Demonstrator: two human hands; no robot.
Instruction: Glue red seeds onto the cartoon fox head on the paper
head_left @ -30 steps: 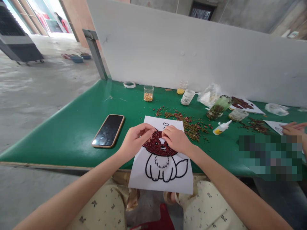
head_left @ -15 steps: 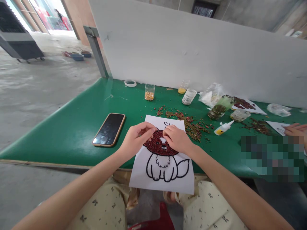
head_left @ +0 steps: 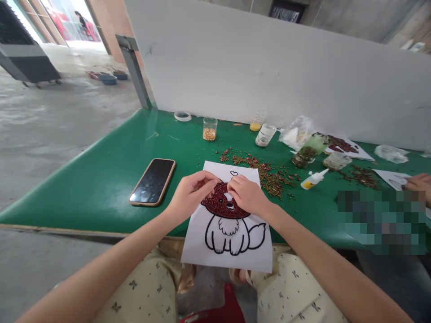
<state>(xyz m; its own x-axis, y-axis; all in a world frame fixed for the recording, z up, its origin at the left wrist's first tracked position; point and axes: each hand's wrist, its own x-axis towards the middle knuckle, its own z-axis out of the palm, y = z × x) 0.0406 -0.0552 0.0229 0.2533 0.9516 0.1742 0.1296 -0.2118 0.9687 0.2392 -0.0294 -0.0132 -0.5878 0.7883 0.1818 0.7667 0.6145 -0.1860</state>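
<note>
A white sheet (head_left: 198,242) with a black-outlined cartoon animal lies at the table's front edge, its lower end past the edge. Dark red pieces cover most of the animal's head (head_left: 218,206); the body and tail are plain white. My left hand (head_left: 190,190) is over the head's upper left, thumb and fingertips pressed together. On the upper right of the head rests my right hand (head_left: 247,193), fingers curled together. Whatever either hand pinches is too small or hidden to make out. Just behind the sheet spread loose green and reddish seeds (head_left: 272,181).
A phone (head_left: 153,181) lies left of the sheet. A glue bottle (head_left: 314,179), a cup of corn kernels (head_left: 209,130), a tipped cup (head_left: 266,135) and a jar (head_left: 308,150) stand or lie behind and right. Another person's hand (head_left: 419,183) is at the far right.
My right hand has shifted very slightly left over the head. The other person's hand at the far right has moved a little to the right. My left hand looks unmoved.
</note>
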